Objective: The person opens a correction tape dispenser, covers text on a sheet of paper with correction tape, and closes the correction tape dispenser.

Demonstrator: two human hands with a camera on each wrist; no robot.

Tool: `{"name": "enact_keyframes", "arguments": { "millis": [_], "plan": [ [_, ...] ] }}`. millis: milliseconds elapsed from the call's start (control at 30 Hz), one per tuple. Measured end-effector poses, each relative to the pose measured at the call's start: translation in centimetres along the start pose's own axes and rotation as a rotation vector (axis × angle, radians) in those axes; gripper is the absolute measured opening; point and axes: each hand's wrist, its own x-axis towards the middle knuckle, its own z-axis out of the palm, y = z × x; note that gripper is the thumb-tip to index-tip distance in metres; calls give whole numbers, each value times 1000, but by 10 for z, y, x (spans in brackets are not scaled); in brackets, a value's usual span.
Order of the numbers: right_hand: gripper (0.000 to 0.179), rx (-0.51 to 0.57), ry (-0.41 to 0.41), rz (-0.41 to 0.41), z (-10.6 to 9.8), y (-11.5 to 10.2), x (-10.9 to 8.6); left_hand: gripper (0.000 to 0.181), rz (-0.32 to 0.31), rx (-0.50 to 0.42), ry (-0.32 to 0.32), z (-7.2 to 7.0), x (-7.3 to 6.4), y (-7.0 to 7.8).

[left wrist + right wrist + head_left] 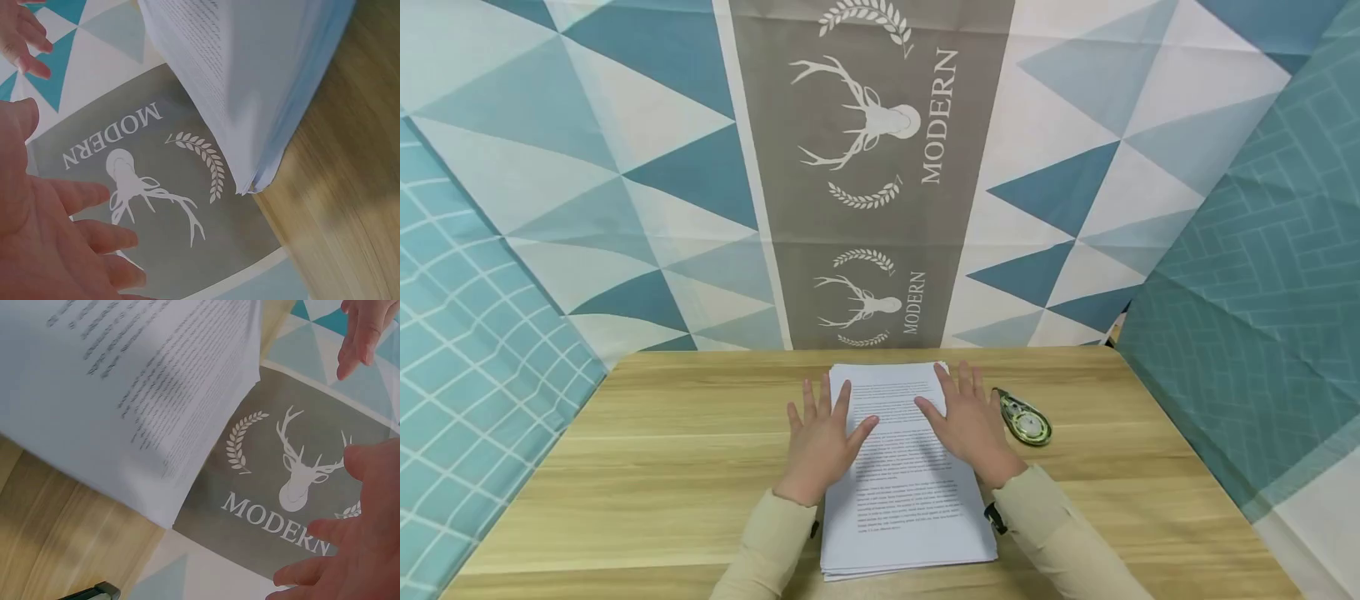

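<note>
A stack of printed paper [910, 500] lies on the wooden table with a text page on top. My left hand [820, 446] is over its left edge, fingers spread and nothing held. Over the right edge, my right hand [973, 425] has its fingers spread too and holds nothing. Both wrist views show the hands apart from the paper: the left hand [56, 231] beside the stack [250, 81] and the right hand [356, 531] beyond the sheets [94, 425]. A green and black correction tape dispenser [1026, 421] lies just right of the right hand.
The wooden table [685, 467] reaches back to a patterned cloth wall [865, 167] with deer heads. Tiled-print sheets hang at the left [475, 333] and right [1247, 317] sides. A dark band [995, 518] is on the right wrist.
</note>
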Motion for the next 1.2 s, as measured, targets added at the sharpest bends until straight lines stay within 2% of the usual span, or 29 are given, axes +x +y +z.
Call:
{"name": "enact_keyframes", "arguments": {
  "millis": [200, 400, 933, 1200],
  "plan": [
    [66, 4, 27, -13, -3, 8, 0, 73, 20, -33, -11, -1, -1, -6],
    [63, -10, 59, -4, -6, 23, -2, 71, 85, -34, -5, 2, -2, -12],
    [63, -23, 44, 52, -8, 57, -8, 61, 185, -88, -114, 5, -12, -31],
    [66, -43, 37, 73, -8, 76, -12, 52, 269, -65, -117, 10, -13, -38]
  ]
}}
